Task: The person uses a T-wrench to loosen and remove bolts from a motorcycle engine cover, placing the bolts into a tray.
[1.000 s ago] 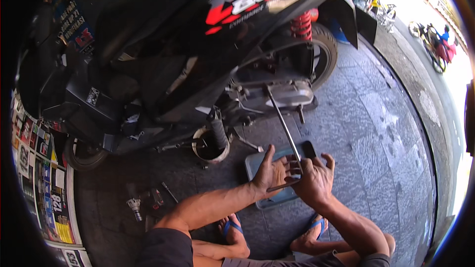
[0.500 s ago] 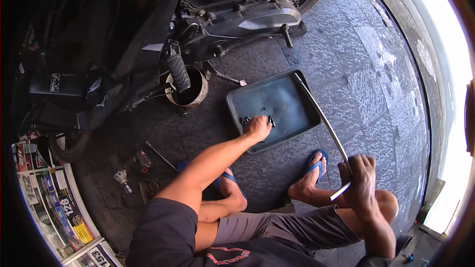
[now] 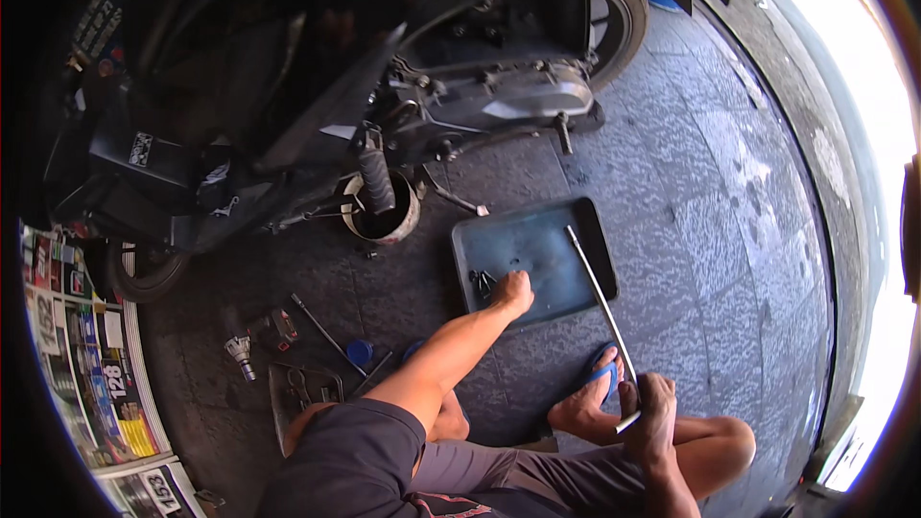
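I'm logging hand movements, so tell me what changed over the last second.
The right hand has drawn the long L-shaped wrench back from the engine casing toward the person, keeping hold of it. The left hand, earlier open beside the wrench, has moved down to the shallow tray; whether it grips anything is hidden. The scooter, tray and bucket stayed put.

Dark shirt (image 3: 350, 451) — reddish print (image 3: 449, 506), grey shorts (image 3: 556, 480), blue-strapped sandals (image 3: 612, 379)

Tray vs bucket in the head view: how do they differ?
The tray is rectangular; the bucket is round. The tray's inside looks bluish, the bucket's dark. The left hand is at the tray, while a ribbed footrest overlaps the bucket in this view. Both are open-topped and sit on the tiled floor.
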Tool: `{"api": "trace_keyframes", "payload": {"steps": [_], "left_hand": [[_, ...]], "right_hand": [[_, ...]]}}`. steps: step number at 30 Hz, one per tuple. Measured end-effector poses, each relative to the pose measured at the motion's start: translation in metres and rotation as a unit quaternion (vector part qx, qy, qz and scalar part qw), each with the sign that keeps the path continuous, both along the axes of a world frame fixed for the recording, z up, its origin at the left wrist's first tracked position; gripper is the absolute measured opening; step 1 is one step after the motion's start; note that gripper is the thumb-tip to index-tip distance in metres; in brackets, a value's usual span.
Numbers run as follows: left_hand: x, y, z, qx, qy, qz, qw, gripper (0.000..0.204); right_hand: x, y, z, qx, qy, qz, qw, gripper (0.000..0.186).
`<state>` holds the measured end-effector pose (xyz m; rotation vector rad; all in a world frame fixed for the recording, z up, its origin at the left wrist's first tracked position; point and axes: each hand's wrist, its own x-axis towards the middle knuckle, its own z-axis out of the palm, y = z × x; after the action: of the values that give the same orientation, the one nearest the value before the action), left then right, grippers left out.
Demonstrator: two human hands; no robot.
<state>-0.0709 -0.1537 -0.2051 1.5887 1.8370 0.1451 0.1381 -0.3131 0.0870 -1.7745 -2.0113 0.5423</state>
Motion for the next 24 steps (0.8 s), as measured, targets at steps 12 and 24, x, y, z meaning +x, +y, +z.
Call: {"api": "trace_keyframes", "payload": {"steps": [12,24], "left_hand": [[-0.093,0.076,0.176,-0.057,-0.573,0.240,0.782,0.032],[-0.129,0.073,0.217,-0.004,-0.629,0.243,0.739,0.030]], "right_hand": [[-0.078,0.014,-0.005,-0.024,0.103,-0.047,0.993,0.022],[-0.087,0.034,0.013,0.071,0.042,0.020,0.996,0.008]]}}
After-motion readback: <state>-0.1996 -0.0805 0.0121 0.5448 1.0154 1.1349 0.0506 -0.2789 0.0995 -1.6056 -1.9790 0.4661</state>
